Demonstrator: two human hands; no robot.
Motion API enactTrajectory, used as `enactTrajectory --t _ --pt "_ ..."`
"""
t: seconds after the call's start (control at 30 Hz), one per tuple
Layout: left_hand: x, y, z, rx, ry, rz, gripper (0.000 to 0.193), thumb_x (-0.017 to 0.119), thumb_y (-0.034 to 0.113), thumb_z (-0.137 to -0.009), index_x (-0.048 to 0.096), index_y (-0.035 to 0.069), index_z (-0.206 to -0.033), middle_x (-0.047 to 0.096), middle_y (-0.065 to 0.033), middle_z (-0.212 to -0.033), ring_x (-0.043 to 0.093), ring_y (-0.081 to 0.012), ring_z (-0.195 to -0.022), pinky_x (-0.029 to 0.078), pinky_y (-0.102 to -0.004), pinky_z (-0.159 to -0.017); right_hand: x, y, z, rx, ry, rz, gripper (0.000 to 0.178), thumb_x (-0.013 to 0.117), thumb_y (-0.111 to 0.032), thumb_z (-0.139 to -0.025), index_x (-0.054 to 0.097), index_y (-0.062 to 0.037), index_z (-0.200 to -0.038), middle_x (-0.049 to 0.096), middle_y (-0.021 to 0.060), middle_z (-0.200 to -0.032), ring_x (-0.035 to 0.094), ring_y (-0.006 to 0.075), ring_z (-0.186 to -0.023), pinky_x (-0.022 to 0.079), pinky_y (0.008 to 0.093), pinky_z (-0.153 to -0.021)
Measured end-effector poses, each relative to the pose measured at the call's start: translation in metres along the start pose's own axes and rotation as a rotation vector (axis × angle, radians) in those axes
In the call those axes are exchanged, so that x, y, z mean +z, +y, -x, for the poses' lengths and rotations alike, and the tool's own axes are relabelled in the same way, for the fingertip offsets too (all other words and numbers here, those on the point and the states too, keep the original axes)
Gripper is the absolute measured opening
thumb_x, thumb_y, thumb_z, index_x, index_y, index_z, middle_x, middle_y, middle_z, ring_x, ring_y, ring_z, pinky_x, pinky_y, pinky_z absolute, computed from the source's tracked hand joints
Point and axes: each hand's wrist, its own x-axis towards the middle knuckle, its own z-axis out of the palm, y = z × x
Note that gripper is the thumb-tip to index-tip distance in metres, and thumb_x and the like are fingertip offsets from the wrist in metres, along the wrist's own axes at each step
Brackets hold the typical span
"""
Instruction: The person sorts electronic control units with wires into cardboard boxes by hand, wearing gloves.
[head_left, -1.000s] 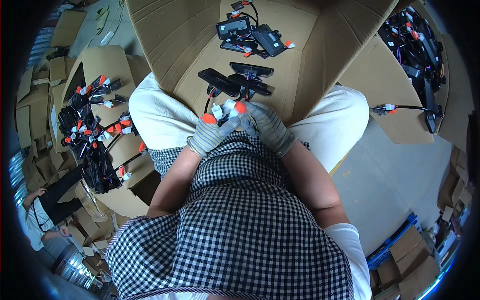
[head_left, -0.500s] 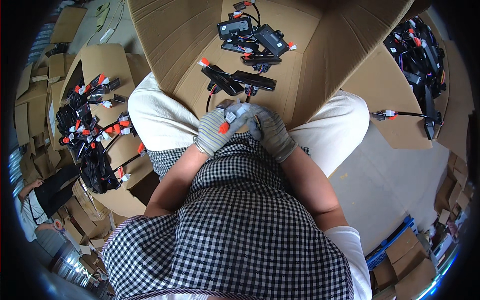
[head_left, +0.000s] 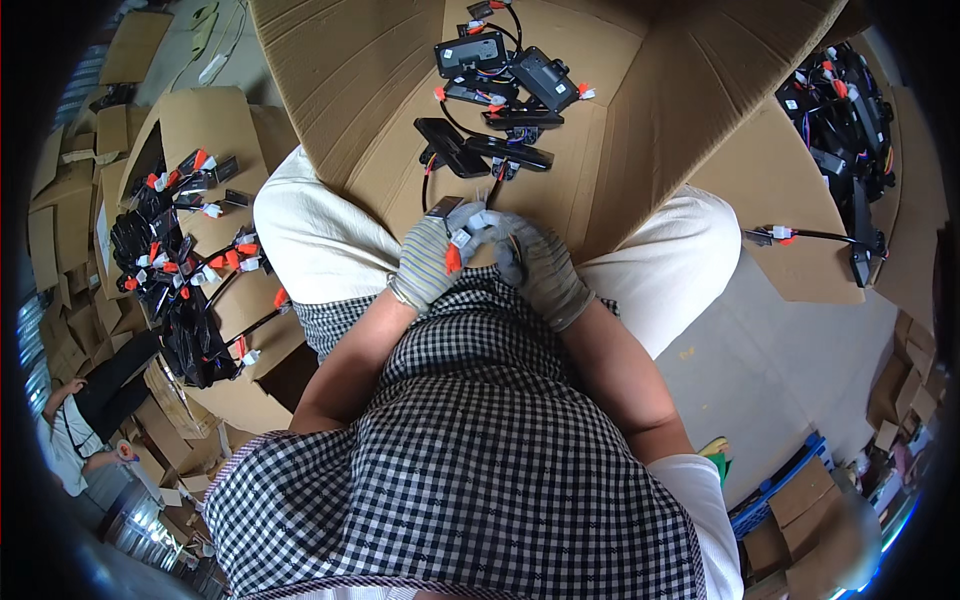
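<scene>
My left hand [head_left: 425,262], in a striped work glove, is closed around a white cable connector with an orange cap [head_left: 454,258]. Close against it, my gloved right hand [head_left: 548,270] pinches another white connector [head_left: 485,220] on the same group of leads. Fingers partly hide where the parts meet. Black cables run from my hands up to two black housings [head_left: 450,147] [head_left: 510,153] lying in the open cardboard box [head_left: 385,190] before me. Farther inside, several more black modules [head_left: 545,78] with orange-tipped plugs lie in a loose pile.
At left, a carton [head_left: 210,115] carries a heap of black wired units [head_left: 165,260]. Another carton [head_left: 800,220] at right holds similar units [head_left: 850,120], one cable hanging over its flap. A blue crate [head_left: 775,485] stands lower right; another person [head_left: 75,430] is at far left.
The nearest housings have shifted slightly in the box, and an orange-tipped plug beside them has moved farther in. The orange-capped connector has turned a little; both hands stay almost in place.
</scene>
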Motion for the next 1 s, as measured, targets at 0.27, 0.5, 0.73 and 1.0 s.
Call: enactTrajectory --t 0.27,0.5,0.73,1.0 --pt "-0.013 0.015 -0.008 -0.084 0.007 -0.011 0.02 0.061 0.026 -0.083 0.064 0.011 -0.095 0.064 -0.012 -0.092 0.061 -0.0319 -0.077 0.05 -0.0376 -0.065 -0.004 0.002 0.005 0.117 -0.115 -0.01 0.016 0.051 -0.005 -0.083 0.058 -0.006 -0.097 0.063 0.0156 -0.09 0.062 0.0327 -0.08 0.05 0.0393 -0.069" --pt "-0.01 0.003 0.0 0.045 0.057 -0.124 0.023 0.061 0.022 -0.077 0.067 0.017 -0.098 0.065 -0.0093 -0.088 0.062 -0.0302 -0.071 0.05 -0.0374 -0.061 -0.005 -0.003 0.006 0.654 -0.195 -0.479 0.012 0.054 -0.009 -0.084 0.061 -0.0052 -0.092 0.061 0.0086 -0.076 0.054 0.0148 -0.056 0.045 0.0266 -0.051" --pt "-0.001 -0.011 0.013 0.064 0.032 -0.02 0.018 0.061 0.025 -0.081 0.067 0.015 -0.095 0.066 -0.0087 -0.087 0.063 -0.0305 -0.071 0.049 -0.0382 -0.06 -0.009 -0.015 -0.01 1.057 -0.23 -0.812 0.033 0.055 -0.035 -0.086 0.065 -0.0037 -0.088 0.056 -0.0001 -0.059 0.04 0.004 -0.044 0.032 0.0188 -0.04" --pt "0.003 -0.01 0.013 0.039 -0.107 -0.111 0.024 0.062 0.034 -0.081 0.066 0.012 -0.089 0.065 -0.0056 -0.076 0.062 -0.0254 -0.067 0.048 -0.0345 -0.058 -0.012 -0.018 -0.019 1.181 -0.236 -0.711 0.033 0.054 -0.034 -0.087 0.064 -0.0025 -0.089 0.051 -0.0003 -0.056 0.04 0.0066 -0.039 0.031 0.0204 -0.036"
